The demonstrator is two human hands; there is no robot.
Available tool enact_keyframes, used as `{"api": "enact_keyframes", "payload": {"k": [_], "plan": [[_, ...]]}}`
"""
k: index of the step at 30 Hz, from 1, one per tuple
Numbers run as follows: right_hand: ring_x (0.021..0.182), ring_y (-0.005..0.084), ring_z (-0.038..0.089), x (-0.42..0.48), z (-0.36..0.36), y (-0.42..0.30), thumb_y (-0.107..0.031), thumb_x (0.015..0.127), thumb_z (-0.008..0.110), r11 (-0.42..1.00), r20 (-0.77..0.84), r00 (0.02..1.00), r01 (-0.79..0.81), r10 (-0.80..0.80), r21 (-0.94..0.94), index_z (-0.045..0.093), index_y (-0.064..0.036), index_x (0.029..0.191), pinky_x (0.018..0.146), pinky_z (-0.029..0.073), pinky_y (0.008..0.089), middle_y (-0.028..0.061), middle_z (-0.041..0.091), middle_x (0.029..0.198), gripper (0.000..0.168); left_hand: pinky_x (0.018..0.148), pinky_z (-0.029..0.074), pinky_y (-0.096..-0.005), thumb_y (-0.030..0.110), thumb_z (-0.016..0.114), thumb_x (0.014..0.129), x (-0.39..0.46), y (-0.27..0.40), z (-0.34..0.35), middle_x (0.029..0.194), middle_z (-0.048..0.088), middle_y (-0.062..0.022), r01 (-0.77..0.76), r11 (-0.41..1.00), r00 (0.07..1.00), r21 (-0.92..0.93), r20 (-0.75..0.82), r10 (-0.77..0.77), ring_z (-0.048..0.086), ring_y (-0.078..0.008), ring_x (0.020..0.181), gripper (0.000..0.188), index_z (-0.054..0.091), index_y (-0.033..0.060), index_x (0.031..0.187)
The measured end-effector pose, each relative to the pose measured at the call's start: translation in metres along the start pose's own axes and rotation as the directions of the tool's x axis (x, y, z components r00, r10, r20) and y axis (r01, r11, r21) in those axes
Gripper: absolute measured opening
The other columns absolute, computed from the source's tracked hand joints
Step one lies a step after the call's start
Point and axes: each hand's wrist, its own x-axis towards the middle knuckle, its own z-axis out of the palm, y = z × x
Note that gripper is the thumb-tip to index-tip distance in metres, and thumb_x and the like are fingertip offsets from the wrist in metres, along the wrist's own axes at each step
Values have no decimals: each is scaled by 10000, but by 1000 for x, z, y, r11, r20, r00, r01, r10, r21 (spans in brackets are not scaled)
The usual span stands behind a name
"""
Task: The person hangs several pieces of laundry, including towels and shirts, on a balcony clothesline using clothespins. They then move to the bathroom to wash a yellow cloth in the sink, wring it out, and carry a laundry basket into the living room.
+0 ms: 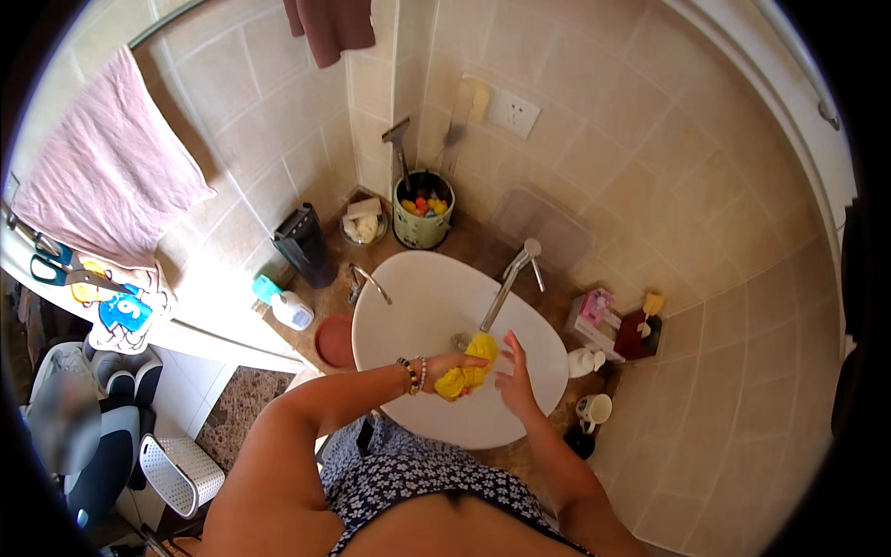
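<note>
My left hand [449, 369], with bead bracelets at its wrist, grips a bunched yellow cloth [468, 372] over the white washbasin [418, 292]. The cloth's upper end lies just below the spout of the chrome faucet [505, 289]. To the right of the cloth, my right hand [514, 376] is raised over the basin with its fingers apart, holding nothing. A second, thin curved metal spout [372, 282] reaches over the basin's left rim. The drain [460, 340] shows beside the cloth. Whether water is running, I cannot tell.
Left of the basin stand a red round dish [335, 342], a white bottle [291, 310] and a black container [306, 244]. Behind are a soap dish [363, 223] and a green bucket [422, 221]. A mug [594, 409], pump bottle [583, 363] and boxes [598, 322] line the right side.
</note>
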Motion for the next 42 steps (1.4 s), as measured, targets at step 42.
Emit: {"api": "enact_keyframes", "payload": {"k": [42], "plan": [[665,232,602,37,41,69,-133,605,608,265,506,855,465,112,-845,625,-90,642,552,477,336,83,619,719,59,646,460,-352,372,565,687,47,-37,-5,772,604,-128,347,138,866,928,-374,331,573,-257,711,335,601,51,777]]}}
